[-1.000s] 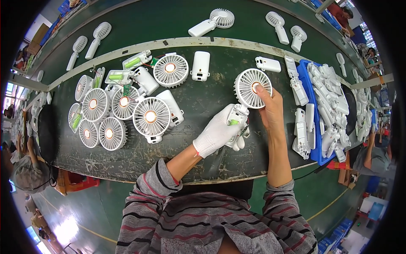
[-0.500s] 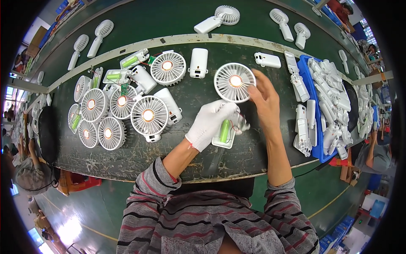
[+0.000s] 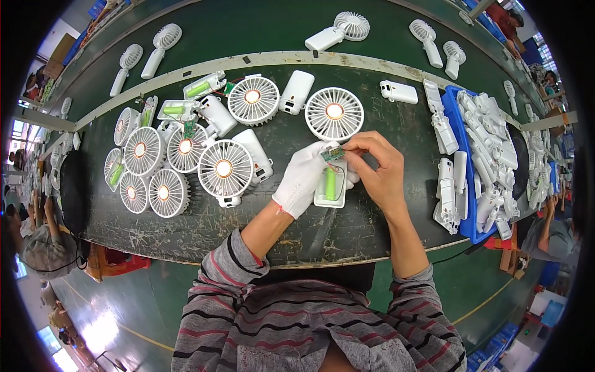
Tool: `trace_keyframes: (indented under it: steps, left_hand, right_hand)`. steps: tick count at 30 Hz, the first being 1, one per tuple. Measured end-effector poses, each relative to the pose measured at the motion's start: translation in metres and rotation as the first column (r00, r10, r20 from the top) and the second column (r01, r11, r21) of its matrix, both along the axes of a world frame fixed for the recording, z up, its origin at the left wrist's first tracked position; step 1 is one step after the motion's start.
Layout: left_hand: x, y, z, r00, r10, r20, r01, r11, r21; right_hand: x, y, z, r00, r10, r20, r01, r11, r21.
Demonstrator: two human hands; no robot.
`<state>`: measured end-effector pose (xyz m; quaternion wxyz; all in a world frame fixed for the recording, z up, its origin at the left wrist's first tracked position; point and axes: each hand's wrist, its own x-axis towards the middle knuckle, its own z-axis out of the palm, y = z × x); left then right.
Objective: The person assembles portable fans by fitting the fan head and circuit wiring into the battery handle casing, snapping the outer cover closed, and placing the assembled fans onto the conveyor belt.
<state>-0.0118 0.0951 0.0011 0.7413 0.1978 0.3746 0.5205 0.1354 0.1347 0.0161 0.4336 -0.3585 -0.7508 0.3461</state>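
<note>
Green circuit board (image 3: 335, 153), at the top of the uncovered handle (image 3: 320, 198), is pinched between thumb and fingers of the right hand (image 3: 380, 170), which earlier touched the fan head (image 3: 334, 115); the gloved left hand (image 3: 300, 178) curls around the handle, above the dark workbench (image 3: 365, 239).

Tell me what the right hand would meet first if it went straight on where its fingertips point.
The green circuit board, which the fingertips of the right hand appear to touch; past it, probably the gloved left hand, though depth is hard to judge.
</note>
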Motion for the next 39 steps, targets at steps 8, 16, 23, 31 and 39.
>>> trace_keyframes:
  steps: [8, 16, 23, 31, 39]
  left_hand:
    - [-0.003, 0.002, -0.012, 0.997, 0.068, -0.031, -0.069, 0.997, -0.024]
    - [-0.011, 0.004, -0.029, 0.982, 0.079, 0.171, -0.079, 0.997, -0.01]
    - [-0.005, 0.002, -0.024, 0.959, 0.05, 0.279, -0.013, 0.991, -0.133]
    - [-0.005, 0.005, -0.028, 0.952, -0.011, 0.307, 0.056, 0.989, -0.138]
    - [-0.003, 0.005, -0.026, 0.965, 0.013, 0.262, 0.029, 0.987, -0.156]
  right_hand:
    - [-0.001, -0.002, 0.0, 0.992, 0.065, 0.109, -0.087, 0.974, 0.21]
    - [-0.001, 0.0, -0.003, 0.985, 0.048, 0.163, -0.071, 0.988, 0.139]
    - [0.003, -0.002, -0.012, 0.999, -0.032, -0.035, 0.015, 0.91, -0.414]
    - [0.004, 0.002, -0.015, 0.99, -0.067, -0.123, -0.004, 0.862, -0.507]
    - [0.006, 0.004, -0.01, 1.0, 0.001, 0.027, 0.009, 0.93, -0.366]
